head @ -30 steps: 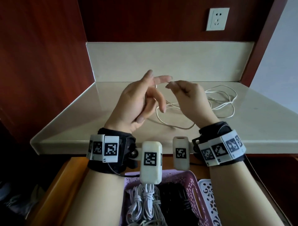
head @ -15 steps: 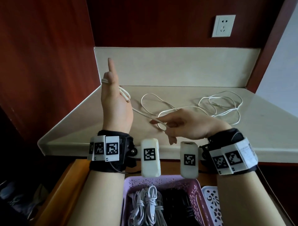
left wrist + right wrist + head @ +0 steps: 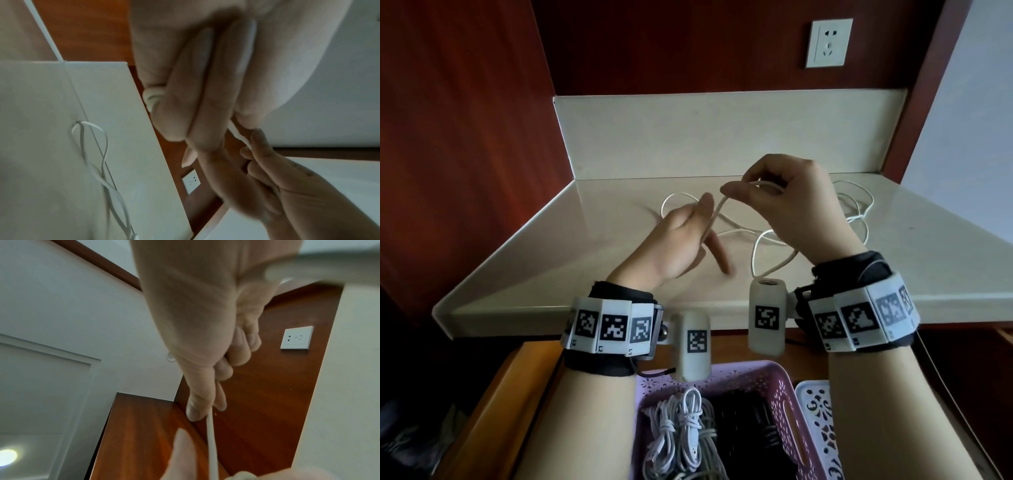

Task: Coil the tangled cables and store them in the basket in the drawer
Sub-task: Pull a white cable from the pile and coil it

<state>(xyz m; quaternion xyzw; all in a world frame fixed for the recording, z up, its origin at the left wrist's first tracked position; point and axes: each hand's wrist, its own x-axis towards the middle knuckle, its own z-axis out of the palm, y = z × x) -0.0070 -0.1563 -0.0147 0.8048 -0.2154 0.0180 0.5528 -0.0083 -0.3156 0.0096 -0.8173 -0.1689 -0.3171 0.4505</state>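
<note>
A thin white cable [image 3: 858, 212] lies in loose loops on the beige counter [image 3: 585, 274]. My left hand [image 3: 688, 236] is held over the counter with its fingers stretched out. A few turns of the cable [image 3: 152, 99] are wound round them, and the thumb holds the strand against the hand. My right hand [image 3: 743, 192] is raised just right of it and pinches the cable [image 3: 211, 443] between thumb and forefinger. A short, taut length runs between the two hands. The purple basket [image 3: 780, 387] sits in the open drawer [image 3: 524, 394] below my wrists.
Coiled white cables [image 3: 681, 431] and a black cable bundle [image 3: 750, 431] lie in the purple basket. A white openwork basket [image 3: 818, 411] stands to its right. Wood panels close in the counter on the left and the right. A wall socket [image 3: 828, 42] is above the backsplash.
My left hand has tipped down from upright towards the middle. My right hand has lifted off the counter, carrying the cable up beside the left hand.
</note>
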